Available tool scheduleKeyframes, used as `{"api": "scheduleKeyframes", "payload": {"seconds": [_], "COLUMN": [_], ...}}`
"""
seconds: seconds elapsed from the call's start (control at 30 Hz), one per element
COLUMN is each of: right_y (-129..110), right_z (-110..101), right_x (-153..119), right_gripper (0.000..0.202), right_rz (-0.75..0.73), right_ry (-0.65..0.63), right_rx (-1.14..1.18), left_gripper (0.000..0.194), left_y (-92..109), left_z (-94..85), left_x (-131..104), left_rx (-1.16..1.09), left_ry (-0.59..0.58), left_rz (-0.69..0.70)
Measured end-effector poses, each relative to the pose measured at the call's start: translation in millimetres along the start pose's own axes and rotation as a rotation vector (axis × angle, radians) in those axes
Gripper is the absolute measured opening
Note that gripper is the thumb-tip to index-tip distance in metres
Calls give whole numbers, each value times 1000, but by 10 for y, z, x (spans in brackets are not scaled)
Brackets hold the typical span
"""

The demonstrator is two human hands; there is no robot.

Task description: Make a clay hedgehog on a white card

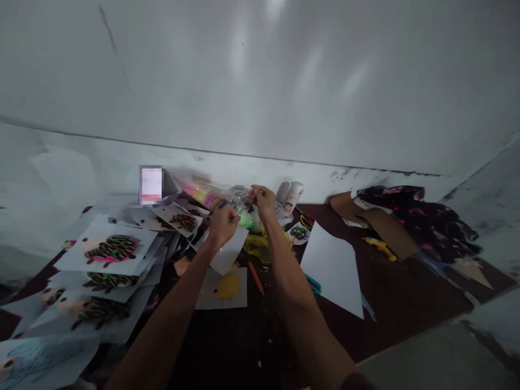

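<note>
Both my hands are at a clear plastic bag with multicoloured contents, near the back of the dark table. My left hand is closed on the bag's near side, fingertips pinched. My right hand pinches the plastic a little farther back and to the right. Yellow crumpled material lies just below the bag, partly behind my right forearm. A sheet with a yellow figure lies between my forearms, beside an orange marker.
Stacked hedgehog pictures cover the left side. A phone-like upright screen stands behind them. To the right are white paper, blue scissors, a white cup, brown cardboard and dark patterned cloth.
</note>
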State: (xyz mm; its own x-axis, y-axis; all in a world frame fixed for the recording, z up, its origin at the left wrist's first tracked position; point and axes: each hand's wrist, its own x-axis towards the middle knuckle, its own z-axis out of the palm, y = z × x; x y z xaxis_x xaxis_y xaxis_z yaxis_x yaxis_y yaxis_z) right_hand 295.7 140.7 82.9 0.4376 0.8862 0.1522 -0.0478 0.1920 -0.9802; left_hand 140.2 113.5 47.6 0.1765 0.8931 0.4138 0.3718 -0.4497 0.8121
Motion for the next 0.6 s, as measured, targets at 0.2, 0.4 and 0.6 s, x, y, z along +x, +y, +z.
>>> {"api": "scheduleKeyframes", "payload": {"seconds": [0.2, 0.4, 0.6], "right_y": [99, 122, -10], "right_z": [-120, -10, 184], "right_x": [-177, -111, -154], "right_gripper": [31, 32, 21], "right_rz": [27, -24, -194], "right_ry": [-44, -134, -161], "right_rx": [-58, -346, -298], "left_gripper": [15, 12, 12], "left_y": [-36, -64, -32], "left_z": [54, 48, 1], "left_x": [-39, -22, 28], "left_rx": [-18, -15, -82], "left_ry": [35, -18, -79], "left_rz": [27, 30, -16]}}
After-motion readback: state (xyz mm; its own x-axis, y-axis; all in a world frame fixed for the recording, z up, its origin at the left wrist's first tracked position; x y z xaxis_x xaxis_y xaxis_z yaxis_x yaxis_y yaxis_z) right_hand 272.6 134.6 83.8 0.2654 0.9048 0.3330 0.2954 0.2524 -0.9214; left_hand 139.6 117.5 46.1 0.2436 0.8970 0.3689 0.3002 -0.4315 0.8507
